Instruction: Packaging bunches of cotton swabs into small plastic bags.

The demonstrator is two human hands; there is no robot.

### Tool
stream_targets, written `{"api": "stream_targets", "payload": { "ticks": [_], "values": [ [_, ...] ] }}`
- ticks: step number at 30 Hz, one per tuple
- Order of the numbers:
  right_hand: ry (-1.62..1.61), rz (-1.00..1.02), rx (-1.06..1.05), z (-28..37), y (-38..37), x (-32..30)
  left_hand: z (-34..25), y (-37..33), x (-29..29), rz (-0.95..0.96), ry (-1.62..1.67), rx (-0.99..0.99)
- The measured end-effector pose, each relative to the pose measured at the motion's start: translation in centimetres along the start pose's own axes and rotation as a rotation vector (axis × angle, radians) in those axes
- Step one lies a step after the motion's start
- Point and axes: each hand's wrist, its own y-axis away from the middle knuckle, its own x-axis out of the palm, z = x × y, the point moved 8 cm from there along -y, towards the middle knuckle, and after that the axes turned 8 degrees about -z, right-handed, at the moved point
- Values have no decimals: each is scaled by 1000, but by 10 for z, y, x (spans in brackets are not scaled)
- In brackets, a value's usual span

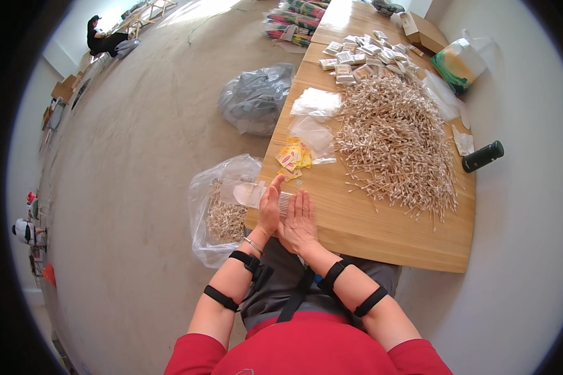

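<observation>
Squeezing cotton swabs (284, 204) between my left fingers (273, 192) and flattened right fingers (304, 205), I seem to be evening them; bagging calls for steady pressure toward the clear bag (246, 194) just left.

Cotton swabs (284, 204) partly out of sight behind right hand (299, 225), red shirt (350, 350) partly past lower edge

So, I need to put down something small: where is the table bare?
One patch is the near strip of table, between the swab pile, the right grip and the near edge. Another lies beyond the white packs, toward the far end. A smaller gap separates the yellow cards from the pile. Pile and packs crowd the middle, clear bags the left.
</observation>
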Motion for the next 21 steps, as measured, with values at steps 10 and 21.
{"api": "stream_targets", "payload": {
  "ticks": [10,21],
  "values": [
    [14,24,42,7,-5,1,7,-2,-5,106,-69,-15],
    [77,80,-20,11,-1,6,0,1,-9,69,-184,59]
  ]
}}
